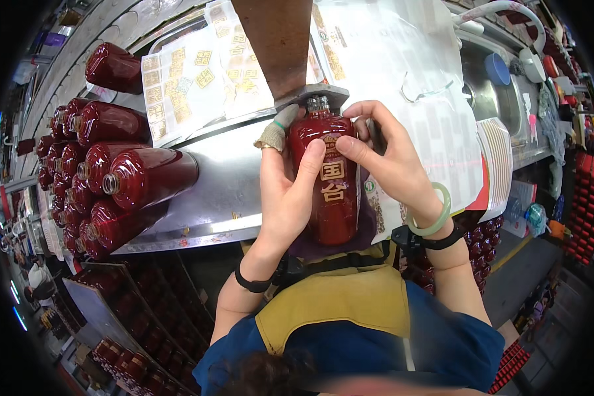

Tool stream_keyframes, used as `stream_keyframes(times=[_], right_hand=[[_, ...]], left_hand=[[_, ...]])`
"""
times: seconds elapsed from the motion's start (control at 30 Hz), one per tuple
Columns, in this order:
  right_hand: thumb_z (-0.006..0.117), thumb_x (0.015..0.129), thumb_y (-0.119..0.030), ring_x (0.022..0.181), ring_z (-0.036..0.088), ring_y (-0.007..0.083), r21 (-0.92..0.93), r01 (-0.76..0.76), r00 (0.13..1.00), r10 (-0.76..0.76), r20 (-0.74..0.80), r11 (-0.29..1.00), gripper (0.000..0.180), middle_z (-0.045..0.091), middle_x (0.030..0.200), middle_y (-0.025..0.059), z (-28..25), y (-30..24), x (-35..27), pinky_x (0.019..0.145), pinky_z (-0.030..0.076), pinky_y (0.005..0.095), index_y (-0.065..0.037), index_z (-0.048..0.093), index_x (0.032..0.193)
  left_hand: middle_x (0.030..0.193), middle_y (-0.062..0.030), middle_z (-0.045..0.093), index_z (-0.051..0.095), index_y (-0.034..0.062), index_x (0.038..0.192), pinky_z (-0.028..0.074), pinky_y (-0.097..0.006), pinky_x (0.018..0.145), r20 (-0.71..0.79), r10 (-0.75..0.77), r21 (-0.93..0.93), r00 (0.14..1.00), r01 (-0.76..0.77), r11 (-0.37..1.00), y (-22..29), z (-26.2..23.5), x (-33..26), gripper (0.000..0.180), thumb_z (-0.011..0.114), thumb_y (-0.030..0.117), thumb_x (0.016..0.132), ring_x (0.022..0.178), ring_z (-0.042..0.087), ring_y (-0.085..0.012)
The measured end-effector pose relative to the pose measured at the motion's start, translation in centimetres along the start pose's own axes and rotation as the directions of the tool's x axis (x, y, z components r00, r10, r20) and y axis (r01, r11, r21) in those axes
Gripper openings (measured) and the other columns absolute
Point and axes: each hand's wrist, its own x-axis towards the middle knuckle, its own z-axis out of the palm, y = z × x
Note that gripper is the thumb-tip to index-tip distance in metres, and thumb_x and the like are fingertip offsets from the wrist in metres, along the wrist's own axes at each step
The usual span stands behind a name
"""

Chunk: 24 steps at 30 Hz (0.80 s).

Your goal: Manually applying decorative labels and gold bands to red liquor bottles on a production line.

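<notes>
A glossy dark red bottle (336, 221) with gold lettering and a clear glass neck lies in front of me, its neck pointing away. My left hand (285, 198) grips its left side, the thumb flat on the front beside the gold lettering. Grey and beige coverings wrap fingertips of that hand, which curl partly out of sight behind the bottle. From the right, my right hand (393, 158) holds the shoulder, its thumb pressing near a small gold emblem above the large characters. Beneath the bottle a dark purple cloth (371, 224) shows.
Red bottles (155, 177) lie stacked at the left. Sheets with gold decals (204, 69) spread behind my left hand. A brown post with a metal plate (277, 46) rises just past the bottle neck. White paper (402, 46) covers the right; a sink (492, 92) with a blue bowl (497, 68) lies beyond.
</notes>
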Motion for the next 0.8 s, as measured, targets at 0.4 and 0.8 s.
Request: stream_keyframes(times=[0.4, 0.8], right_hand=[[0.067, 0.080, 0.002, 0.091, 0.060, 0.0307, -0.495, 0.731, 0.669, -0.639, 0.380, 0.470, 0.021, 0.064, 0.093, 0.0076, -1.0, -5.4, 2.2, 0.081, 0.050, 0.0397, -0.006, 0.066, 0.099], [0.068, 0.097, -0.020, 0.081, 0.055, 0.0059, -0.038, 0.132, 0.991, -0.131, 0.018, 0.991, 0.037, 0.063, 0.090, 0.0021, -1.2, -3.0, -0.4, 0.072, 0.048, 0.0248, 0.000, 0.059, 0.126]], left_hand=[[0.136, -0.0159, 0.054, 0.038, -0.0050, 0.145, 0.048, -0.035, 0.104, -0.035, -0.027, 0.098, 0.999, 0.031, 0.995, -0.1, 0.4, -0.2, 0.065, 0.073, 0.005, 0.091, 0.123, 0.056, -0.0204], [0.151, -0.0188, 0.042, 0.023, -0.0031, 0.155, 0.041, -0.039, 0.113, 0.064, -0.057, -0.145, 0.996, 0.065, 0.987, -0.5, -1.4, -1.3, 0.063, 0.056, 0.018, 0.105, 0.136, 0.048, -0.0246]])
